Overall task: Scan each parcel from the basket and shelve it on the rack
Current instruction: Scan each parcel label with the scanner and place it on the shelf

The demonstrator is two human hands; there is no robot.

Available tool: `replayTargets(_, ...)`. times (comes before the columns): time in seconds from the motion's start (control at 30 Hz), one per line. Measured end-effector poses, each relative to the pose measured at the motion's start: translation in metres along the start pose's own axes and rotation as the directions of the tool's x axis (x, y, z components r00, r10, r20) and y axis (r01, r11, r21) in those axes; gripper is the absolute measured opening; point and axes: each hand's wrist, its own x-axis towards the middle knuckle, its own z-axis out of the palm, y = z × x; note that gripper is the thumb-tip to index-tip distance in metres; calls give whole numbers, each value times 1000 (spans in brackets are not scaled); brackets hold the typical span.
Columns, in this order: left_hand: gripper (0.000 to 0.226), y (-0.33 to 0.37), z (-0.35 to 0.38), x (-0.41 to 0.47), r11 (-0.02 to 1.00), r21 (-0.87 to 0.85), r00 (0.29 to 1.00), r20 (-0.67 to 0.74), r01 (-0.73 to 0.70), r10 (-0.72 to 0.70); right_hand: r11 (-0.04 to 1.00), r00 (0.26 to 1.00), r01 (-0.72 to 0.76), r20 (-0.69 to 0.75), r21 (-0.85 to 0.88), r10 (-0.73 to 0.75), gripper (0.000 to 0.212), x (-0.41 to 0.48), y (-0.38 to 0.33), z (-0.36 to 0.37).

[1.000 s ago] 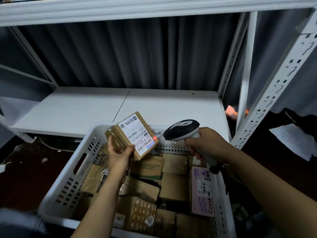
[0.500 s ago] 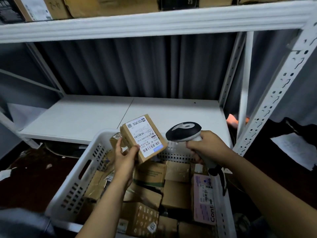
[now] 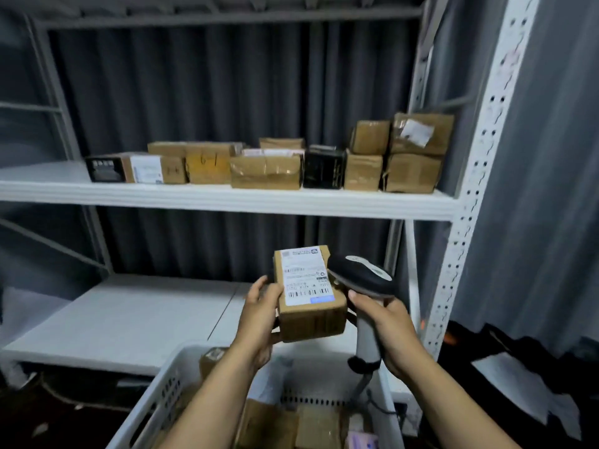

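A dark pleated curtain (image 3: pixel 194 92) hangs behind a white steel rack (image 3: pixel 466 202). The left grip (image 3: pixel 259 322) grasps a brown parcel (image 3: pixel 311 322) by its left side and holds it in the air with its white label (image 3: pixel 306 277) turned up toward the camera. The right grip (image 3: pixel 389 332) is clenched round the handle of a scanner (image 3: pixel 359 277). The black scanner head sits above this grip, at the parcel's upper right corner; whether it touches the parcel cannot be told. A cable runs down from the handle below the right grip. Both grips are above the far rim of a white basket (image 3: pixel 168 384), and more cartons lie in the basket below them. The lower shelf (image 3: pixel 129 319) lies beyond and to the left of the left grip. The upper shelf (image 3: pixel 227 199), well above both grips, carries a row of boxes (image 3: pixel 265 171): brown cartons, a black box (image 3: pixel 324 168) among them, and cartons stacked two high at the right end, above the right grip.
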Motion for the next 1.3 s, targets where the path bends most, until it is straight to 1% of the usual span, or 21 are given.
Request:
replayTargets(0.03, 38, 17, 7, -3, 999, 19, 998, 55, -36, 35, 999, 999, 36, -9, 33, -36, 18, -1, -19, 3)
replayTargets(0.07, 37, 24, 13, -3, 998, 38, 995, 92, -54, 50, 998, 999, 40, -20, 56, -39, 15, 1, -26, 4)
replayTargets(0.13, 40, 46, 22, 1, 986, 77, 978, 159, -149, 135, 994, 995, 88, -60, 64, -84, 12, 5, -49, 8)
replayTargets(0.2, 55, 73, 28, 1, 957, 126, 942, 247, -263, 226, 988, 990, 128, -77, 85, -122, 12, 10, -76, 14)
replayTargets(0.27, 72, 101, 36, 1, 890, 210, 883, 343, -404, 319, 979, 984, 169, -80, 112, -161, 15, 17, -104, 21)
replayTargets(0.3, 80, 115, 39, 2, 862, 240, 861, 376, -447, 342, 974, 980, 192, -77, 121, -184, 16, 22, -117, 24)
replayTargets(0.4, 89, 149, 48, 17, 785, 304, 815, 422, -540, 398, 960, 973, 227, -78, 161, -217, 15, 43, -152, 35)
replayTargets(0.47, 85, 170, 55, 31, 759, 299, 798, 400, -579, 451, 955, 968, 249, -66, 163, -241, 16, 60, -170, 39)
replayTargets(0.5, 81, 181, 58, 40, 756, 285, 793, 386, -589, 471, 955, 967, 255, -61, 151, -249, 16, 69, -180, 41)
replayTargets(0.57, 77, 201, 65, 55, 789, 239, 804, 373, -566, 463, 960, 965, 261, -61, 102, -256, 17, 87, -195, 43)
replayTargets(0.63, 77, 216, 72, 76, 810, 227, 816, 375, -540, 439, 963, 959, 270, -83, -1, -270, 20, 111, -207, 41)
replayTargets(0.7, 77, 230, 80, 97, 791, 288, 826, 360, -540, 433, 953, 950, 270, -126, -137, -287, 26, 132, -218, 37)
replayTargets(0.8, 81, 249, 96, 132, 710, 406, 813, 376, -576, 444, 920, 931, 261, -175, -292, -320, 27, 167, -233, 26)
replayTargets(0.87, 81, 258, 107, 153, 683, 454, 817, 386, -572, 428, 907, 918, 285, -183, -309, -351, 20, 185, -240, 18)
replayTargets(0.93, 80, 263, 118, 179, 662, 493, 823, 391, -565, 411, 916, 917, 296, -189, -270, -352, 12, 204, -243, 10)
replayTargets(1.0, 79, 266, 127, 205, 641, 519, 824, 394, -565, 408, 917, 914, 296, -201, -266, -353, 10, 220, -244, 5)
replayTargets(1.07, 77, 267, 134, 225, 651, 516, 828, 408, -556, 384, 911, 910, 296, -206, -288, -361, 7, 233, -244, -1)
replayTargets(1.17, 65, 267, 140, 247, 655, 527, 838, 408, -541, 364, 898, 907, 281, -210, -340, -364, 10, 249, -240, -7)
replayTargets(1.23, 58, 268, 143, 254, 613, 562, 831, 400, -555, 386, 876, 896, 278, -221, -395, -384, 15, 257, -239, -8)
replayTargets(1.27, 58, 269, 146, 257, 552, 605, 818, 395, -574, 417, 862, 890, 280, -222, -423, -399, 15, 260, -239, -9)
replayTargets(1.3, 59, 270, 149, 259, 454, 667, 797, 395, -590, 457, 850, 886, 280, -221, -446, -408, 15, 262, -240, -9)
